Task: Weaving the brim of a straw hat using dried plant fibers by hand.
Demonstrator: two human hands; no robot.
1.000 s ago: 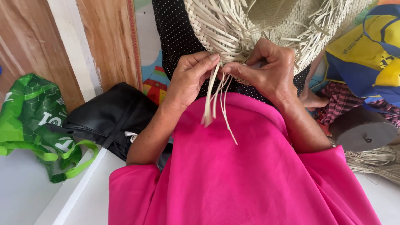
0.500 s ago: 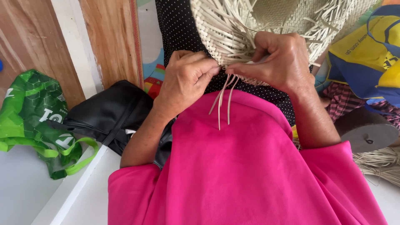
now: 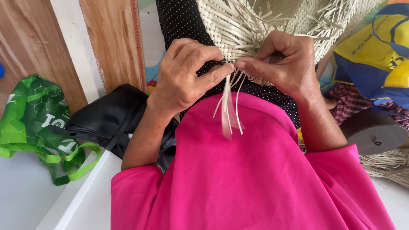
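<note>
Both hands up at the edge of a pale woven straw piece (image 3: 255, 30) w/ loose ends sticking out all round, held against a black dotted top (image 3: 183, 19) just above a bright pink cloth (image 3: 255, 179) that fills the lower middle of the view

Left hand (image 3: 185, 74): fingers curled in tight, thumb & forefinger pressed together on a bunch of thin straw strips (image 3: 228, 110) right at the woven edge. Strips hang down from the pinch over the pink cloth, a few fanned slightly apart, lower ends free

Right hand (image 3: 285, 64): fingers bent & close together, thumb tip meeting the left thumb at the same spot on the edge, pinching the strips' upper ends. Other fingers tucked under the weave, can't tell exactly what they grip there. Something small & dark between the two thumbs, too small to make out

Round about: black bag (image 3: 110, 119) lying left of the left forearm, touching it; green shopping bag (image 3: 38, 123) w/ lime handles further left, beside the black one, on a white surface (image 3: 25, 200). Wood panels (image 3: 110, 42) behind. On the right a blue & yellow bag (image 3: 375, 51), checked pink cloth (image 3: 353, 102) under it, a dark round disc (image 3: 379, 138) and a bundle of loose straw (image 3: 385, 166) near the right elbow
</note>
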